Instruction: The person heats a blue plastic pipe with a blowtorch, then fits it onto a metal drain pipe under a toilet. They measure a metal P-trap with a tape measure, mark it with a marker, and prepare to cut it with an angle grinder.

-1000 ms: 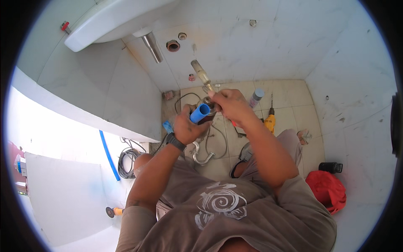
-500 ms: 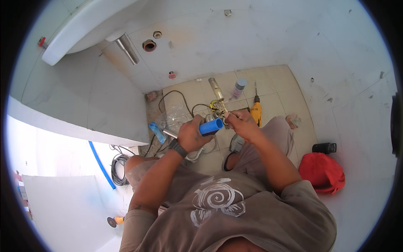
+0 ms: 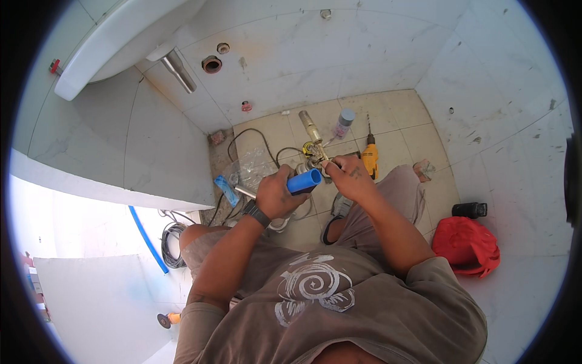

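Note:
My left hand [image 3: 276, 193] grips the blue handle [image 3: 304, 181] of a tool, held level in front of me. My right hand [image 3: 347, 176] closes on a small brass and chrome fitting [image 3: 315, 159] right at the tool's far end; the two hands almost touch. A chrome tube [image 3: 309, 125] sticks out from the fitting toward the wall. I sit on the tiled floor with both knees bent, a watch on my left wrist.
A white basin [image 3: 115, 42] with a chrome drain tail [image 3: 179, 70] hangs at the upper left, with pipe holes [image 3: 211, 64] in the wall. A yellow drill [image 3: 370, 155], a spray can [image 3: 344, 123], a blue tool [image 3: 225, 190], cables, a red cloth [image 3: 465, 246] and a black object [image 3: 469, 210] lie on the floor.
My hands have come down and nearer to me with the blue-handled tool and fitting. The view has tilted, so the basin sits higher and further left.

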